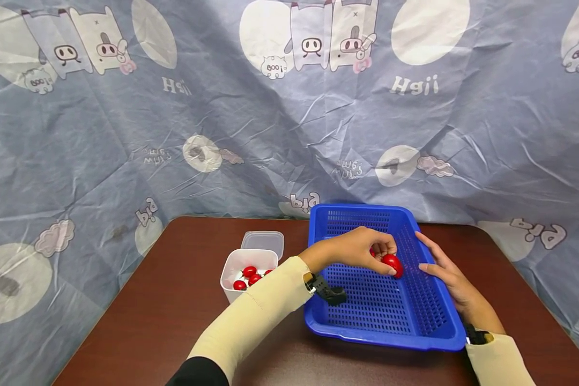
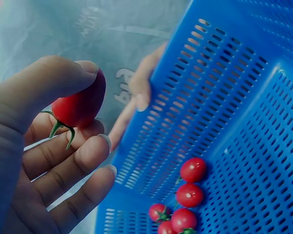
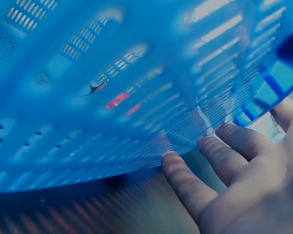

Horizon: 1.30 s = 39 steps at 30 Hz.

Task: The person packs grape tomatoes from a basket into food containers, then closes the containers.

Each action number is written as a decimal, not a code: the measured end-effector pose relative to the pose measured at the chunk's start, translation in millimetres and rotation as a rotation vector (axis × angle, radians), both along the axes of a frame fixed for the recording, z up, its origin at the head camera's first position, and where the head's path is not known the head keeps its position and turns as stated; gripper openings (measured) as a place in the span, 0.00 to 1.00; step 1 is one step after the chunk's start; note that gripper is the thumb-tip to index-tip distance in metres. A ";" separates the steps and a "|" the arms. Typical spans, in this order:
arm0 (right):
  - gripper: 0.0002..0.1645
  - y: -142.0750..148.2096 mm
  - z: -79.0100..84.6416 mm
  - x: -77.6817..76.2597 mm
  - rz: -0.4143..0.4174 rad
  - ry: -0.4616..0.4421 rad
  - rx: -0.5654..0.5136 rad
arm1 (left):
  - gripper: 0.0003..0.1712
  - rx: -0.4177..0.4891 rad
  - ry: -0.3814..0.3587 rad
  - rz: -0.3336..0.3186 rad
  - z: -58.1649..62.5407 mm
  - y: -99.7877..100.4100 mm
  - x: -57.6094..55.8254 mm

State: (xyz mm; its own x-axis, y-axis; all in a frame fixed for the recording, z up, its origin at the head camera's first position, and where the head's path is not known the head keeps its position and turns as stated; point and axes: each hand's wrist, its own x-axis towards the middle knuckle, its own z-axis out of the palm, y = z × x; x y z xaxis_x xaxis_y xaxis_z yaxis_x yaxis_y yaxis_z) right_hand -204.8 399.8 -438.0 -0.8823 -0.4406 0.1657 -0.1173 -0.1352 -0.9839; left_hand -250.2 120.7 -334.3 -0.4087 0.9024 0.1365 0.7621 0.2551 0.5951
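My left hand [image 1: 362, 249] is over the blue plastic basket [image 1: 366, 335], pinching a red cherry tomato [image 1: 392, 264] between thumb and fingers. Green stem leaves hang from this tomato [image 2: 83, 105] in the left wrist view. Below it, several cherry tomatoes [image 2: 190, 195] lie inside the basket by a wall; the left hand mostly hides them in the head view. On the right, my right hand [image 1: 455, 284] rests against the basket's outer side, thumb at the rim. Its straight fingers [image 3: 224, 161] touch the slotted wall in the right wrist view.
A white plastic tub [image 1: 229, 268] holding several cherry tomatoes [image 1: 250, 272] stands left of the basket, partly behind the left forearm. A clear lid [image 1: 265, 239] lies behind it on the brown table [image 1: 154, 300]. A patterned grey-blue cloth [image 1: 270, 118] hangs behind.
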 end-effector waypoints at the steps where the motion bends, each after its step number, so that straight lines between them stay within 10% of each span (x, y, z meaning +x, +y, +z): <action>1: 0.43 0.1 0.3 0.8 -0.012 -0.009 0.005 | 0.16 0.013 -0.004 0.001 0.9 -2.9 0.3; 22: 0.42 -2.7 2.6 1.7 -0.067 -0.041 0.029 | 0.15 0.196 -0.026 0.127 13.6 -119.5 3.9; 39: 0.42 -4.1 6.4 5.2 -0.019 -0.039 -0.015 | 0.16 0.248 -0.031 0.348 -16.1 -216.2 14.2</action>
State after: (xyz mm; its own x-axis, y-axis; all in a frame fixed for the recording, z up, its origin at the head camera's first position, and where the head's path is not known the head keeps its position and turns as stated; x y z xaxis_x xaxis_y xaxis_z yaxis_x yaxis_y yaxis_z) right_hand -199.6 395.7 -431.5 -0.8963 -0.4216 0.1377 -0.0817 -0.1482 -0.9856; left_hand -235.9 -95.5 -350.4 -0.6905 0.6512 0.3148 0.6364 0.3401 0.6923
